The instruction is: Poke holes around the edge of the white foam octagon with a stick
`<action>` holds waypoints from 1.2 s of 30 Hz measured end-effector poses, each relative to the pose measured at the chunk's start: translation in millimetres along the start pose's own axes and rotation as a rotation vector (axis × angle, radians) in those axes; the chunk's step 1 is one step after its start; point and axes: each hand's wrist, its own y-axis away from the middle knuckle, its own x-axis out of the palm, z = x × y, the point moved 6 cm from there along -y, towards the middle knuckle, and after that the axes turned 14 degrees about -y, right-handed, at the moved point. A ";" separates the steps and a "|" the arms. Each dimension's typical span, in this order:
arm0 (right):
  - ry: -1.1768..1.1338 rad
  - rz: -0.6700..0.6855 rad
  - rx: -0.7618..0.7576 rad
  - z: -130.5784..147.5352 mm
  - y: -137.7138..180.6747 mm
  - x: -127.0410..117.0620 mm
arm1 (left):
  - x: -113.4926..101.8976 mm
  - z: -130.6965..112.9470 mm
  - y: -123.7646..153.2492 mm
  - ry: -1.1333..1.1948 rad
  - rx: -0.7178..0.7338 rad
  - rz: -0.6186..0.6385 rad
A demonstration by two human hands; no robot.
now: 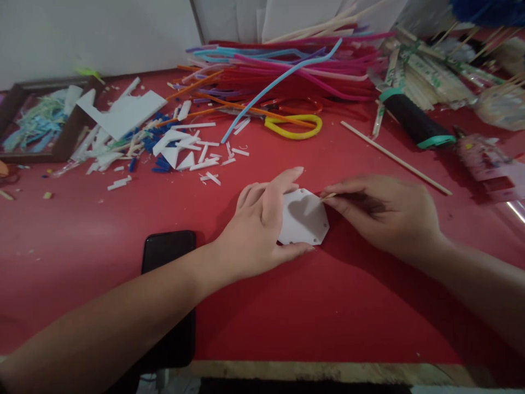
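A white many-sided board piece [303, 221] with small dark holes along its edge lies on the red tabletop [311, 317]. My left hand [262, 230] grips it from the left, thumb along the near edge and fingers over the far side, covering its left part. Between thumb and forefinger, my right hand [381, 213] pinches a short thin wooden stick [329, 197]. The stick's tip is at the upper right edge of the piece; whether it sits in a hole I cannot tell.
Beyond the hands lie white scraps [200, 150], yellow-handled scissors [295, 127] and pipe cleaners [287, 71]. On the right are a wooden stick [396, 157], a black-and-green handled tool [418, 117] and a pink glue gun [488, 164]. A phone [170, 249] lies under my left forearm.
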 end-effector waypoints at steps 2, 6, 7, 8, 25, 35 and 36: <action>-0.001 -0.003 -0.011 0.8 0.3 0.3 | 0.1 0.0 -0.5 -0.005 -0.006 0.009; 0.003 0.003 -0.033 2.2 -0.1 0.4 | -0.6 -0.7 -1.6 -0.017 -0.024 0.042; 0.001 0.003 -0.036 2.2 -0.4 0.2 | -1.0 -0.8 -1.9 -0.019 -0.028 0.049; -0.001 0.001 -0.037 1.9 -0.7 0.1 | -1.2 -0.9 -2.0 -0.020 -0.031 0.054; 0.013 -0.014 -0.056 1.4 -0.4 3.4 | -0.2 1.5 -1.2 -0.013 -0.045 0.058; -0.006 -0.004 -0.023 -0.8 -1.6 2.3 | -0.8 0.2 -1.1 -0.033 -0.041 0.061; -0.010 0.002 -0.027 -0.4 -1.4 2.9 | -0.6 0.4 -1.0 -0.035 -0.039 0.058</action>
